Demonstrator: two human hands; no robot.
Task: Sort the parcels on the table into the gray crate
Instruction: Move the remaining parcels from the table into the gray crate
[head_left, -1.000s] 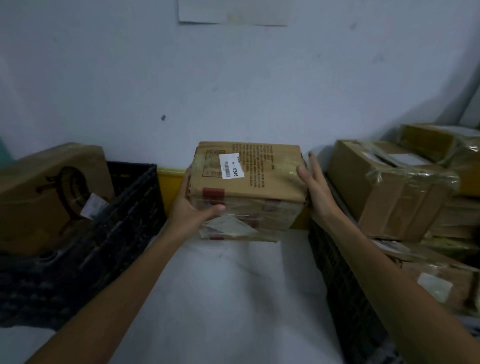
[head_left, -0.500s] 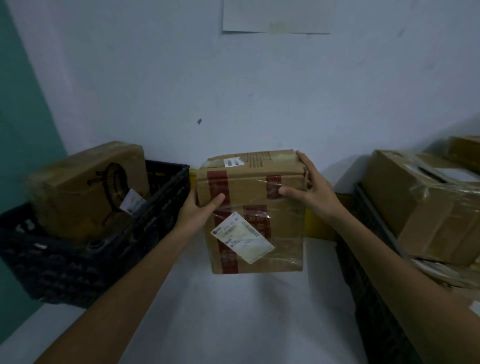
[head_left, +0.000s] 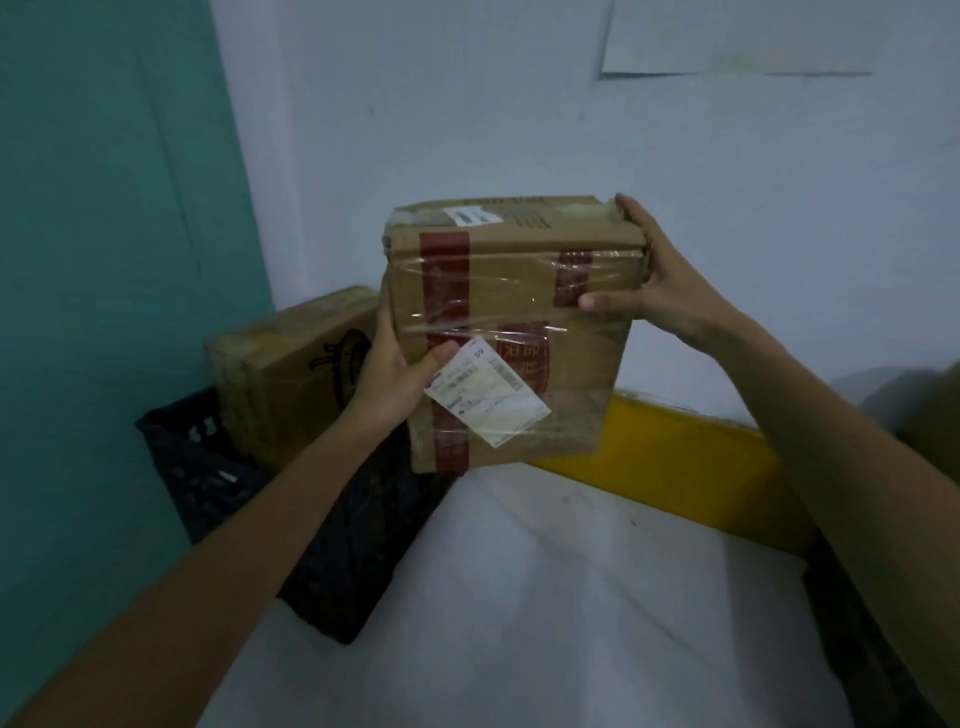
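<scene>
Taped brown cardboard parcel (head_left: 511, 291) held up over the white desk (head_left: 545, 597), your left grip (head_left: 395, 382) and right grip (head_left: 665, 291) curled round its sides.

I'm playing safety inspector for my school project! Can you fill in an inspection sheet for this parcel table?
Surface: white table, with a few faint marks.
Job's things: taped parcel with a white label, held up above the table; dark crate at the left with a second parcel standing in it.
Clutter: nothing seen.
Hands: left hand grips the taped parcel's left edge, thumb on the front; right hand grips its top right corner.
Cables: nothing seen.
Surroundings: white wall with a paper sheet, teal panel on the left, yellow board behind the table.
</scene>
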